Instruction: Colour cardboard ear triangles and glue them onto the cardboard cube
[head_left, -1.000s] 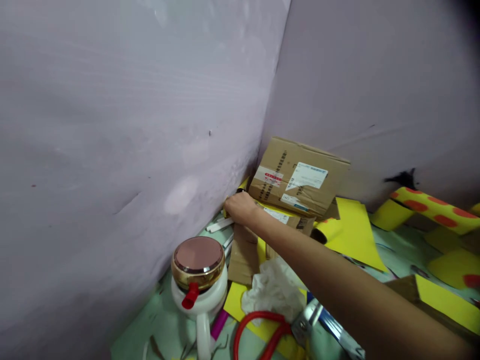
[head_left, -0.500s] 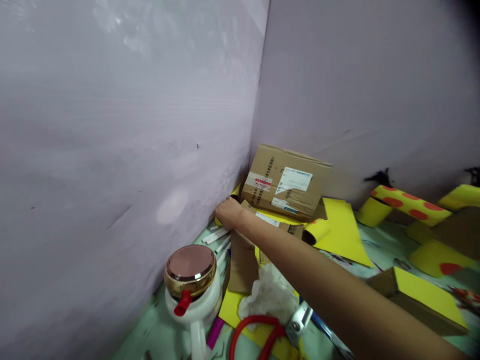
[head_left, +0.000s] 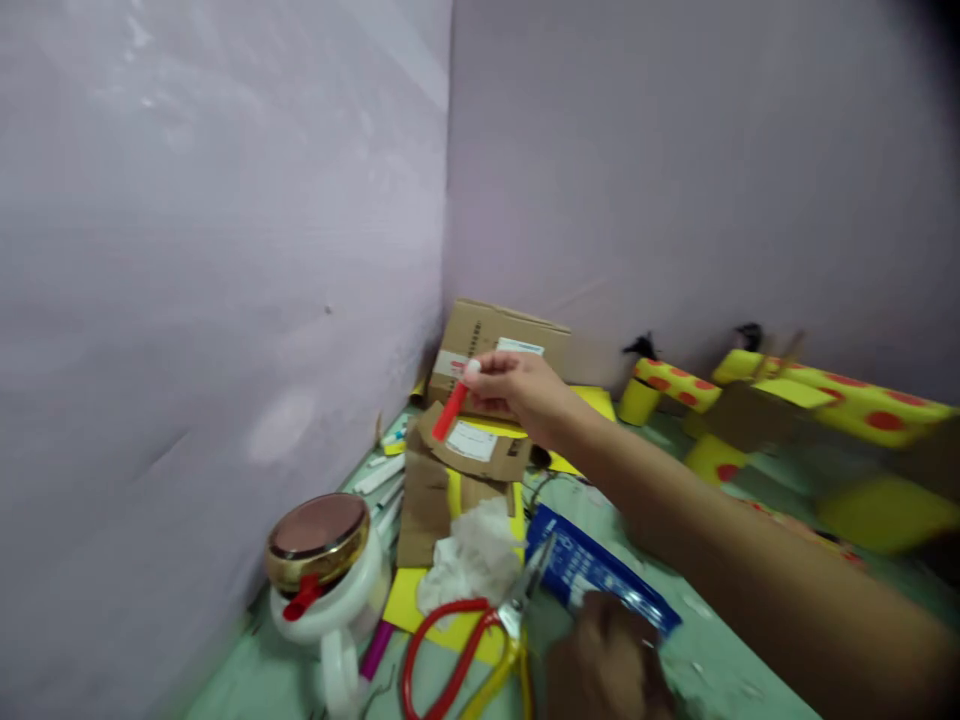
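Standing at the near left, on a green surface (head_left: 225, 680) beside the left wall (head_left: 225, 330): white mug (head_left: 367, 580), topped with a pink-and-gold lid (head_left: 319, 530). Projecting from the near side of the lid: short red piece (head_left: 302, 597). Lying just right of the mug handle, partly hidden by it: purple marker (head_left: 376, 650). Lying farther off, along the left wall: white pens (head_left: 381, 474).

Continuing right, on the near side: scissors (head_left: 511, 617) with one red and one yellow handle, pointed toward the far right. Lying just beyond: crumpled white tissue (head_left: 472, 562), over a yellow sheet (head_left: 405, 598). Spread farther back: cardboard piece (head_left: 424, 510) with a white label (head_left: 472, 441). Leaning in the far corner: cardboard box (head_left: 480, 335).

Held in front of the box: red marker (head_left: 452, 411), pinched at its white end between thumb and fingers of the right hand (head_left: 521, 388), with the remaining fingers curled. Tilted, with the free end down toward the near left. Unable to tell contact with the cardboard piece.

Lying right of the scissors, overlapped by their tips: blue packet (head_left: 600, 570). Positioned at the near edge, beside the packet: left hand (head_left: 607, 665), dark and blurred. Unable to tell its opening or any hold.

Located at the far right, blurred: red-spotted yellow tubes (head_left: 847, 395).
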